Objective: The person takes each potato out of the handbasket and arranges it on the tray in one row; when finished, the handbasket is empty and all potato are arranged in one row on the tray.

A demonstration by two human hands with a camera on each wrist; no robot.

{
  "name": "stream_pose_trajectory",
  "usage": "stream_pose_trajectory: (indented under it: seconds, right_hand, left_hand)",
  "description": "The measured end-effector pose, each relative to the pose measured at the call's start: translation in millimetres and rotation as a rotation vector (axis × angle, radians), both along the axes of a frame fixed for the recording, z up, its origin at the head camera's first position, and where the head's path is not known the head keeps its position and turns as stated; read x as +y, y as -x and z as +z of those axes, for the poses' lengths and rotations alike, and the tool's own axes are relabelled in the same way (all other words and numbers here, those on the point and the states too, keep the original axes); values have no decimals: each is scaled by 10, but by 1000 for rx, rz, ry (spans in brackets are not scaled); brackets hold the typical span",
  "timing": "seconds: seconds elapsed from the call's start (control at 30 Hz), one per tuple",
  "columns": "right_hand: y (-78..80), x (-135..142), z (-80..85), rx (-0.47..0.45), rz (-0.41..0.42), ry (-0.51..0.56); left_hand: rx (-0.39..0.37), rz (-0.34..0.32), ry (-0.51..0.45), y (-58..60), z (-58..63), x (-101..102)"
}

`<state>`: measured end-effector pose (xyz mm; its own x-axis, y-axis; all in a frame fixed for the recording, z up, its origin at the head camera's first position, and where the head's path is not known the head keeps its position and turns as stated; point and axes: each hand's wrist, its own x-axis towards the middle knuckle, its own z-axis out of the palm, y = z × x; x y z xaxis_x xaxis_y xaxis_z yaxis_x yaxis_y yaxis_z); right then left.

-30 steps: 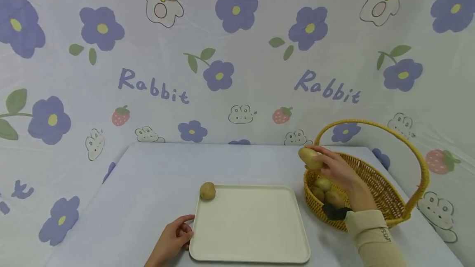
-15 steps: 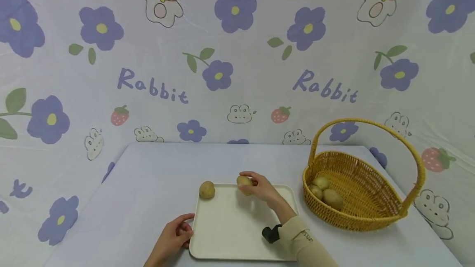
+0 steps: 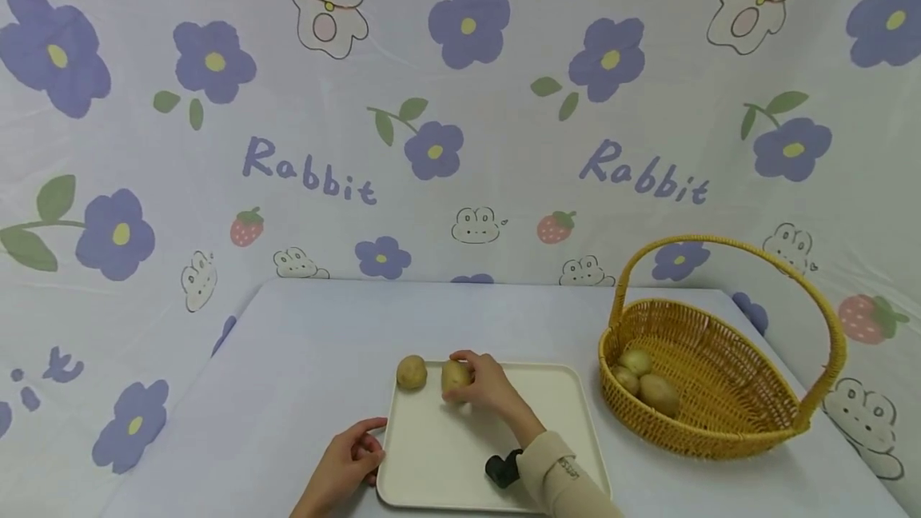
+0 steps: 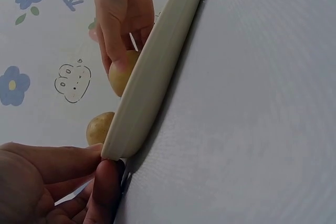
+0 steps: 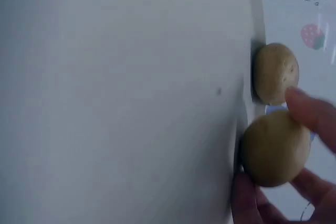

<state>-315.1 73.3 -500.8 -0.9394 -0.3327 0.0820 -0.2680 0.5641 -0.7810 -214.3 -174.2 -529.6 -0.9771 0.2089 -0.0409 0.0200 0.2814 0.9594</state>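
The potato (image 3: 455, 376) in the right hand (image 3: 489, 386) sat at the far edge of the cream tray (image 3: 496, 462), just beside a second potato (image 3: 412, 372) at the tray's far left corner; the fingers of that grip were curled round it. The right wrist view showed what the head view could not: a thumb below and fingertips (image 5: 315, 116) above pinching the potato (image 5: 274, 148), with the second potato (image 5: 275, 73) very close, a narrow gap between them. The left wrist view showed the tray's rim (image 4: 157, 72) edge-on, with the left hand (image 3: 345, 466) pinching its near corner between thumb and fingers (image 4: 107, 187). The head view alone took in the wicker basket (image 3: 727, 422) to the right, holding three more potatoes (image 3: 643, 382).

Half a second earlier the held potato was further right along the tray's far edge, well apart from the second one; a second earlier it was above the basket's rim. The left hand had stayed at the tray's corner.

The desk (image 3: 302, 358) was pale lilac, backed by a cloth (image 3: 460, 102) printed with purple flowers, rabbits and strawberries
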Motion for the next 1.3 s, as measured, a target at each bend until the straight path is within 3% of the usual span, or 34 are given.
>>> stream_pose_trajectory:
  seconds: [0.2,0.97,1.13,1.3]
  right_hand:
    - [-15,10,52,9,47,-35]
    - [-38,51,97,1,38,34]
    - [0,219,238,43,-37,40]
    - [34,547,439,22,-142,105]
  left_hand:
    - [-11,3,9,7,-1,0]
    - [-10,6,-6,-10,16,26]
    - [0,0,-12,-3,-3,18]
    - [-5,10,2,7,-11,24]
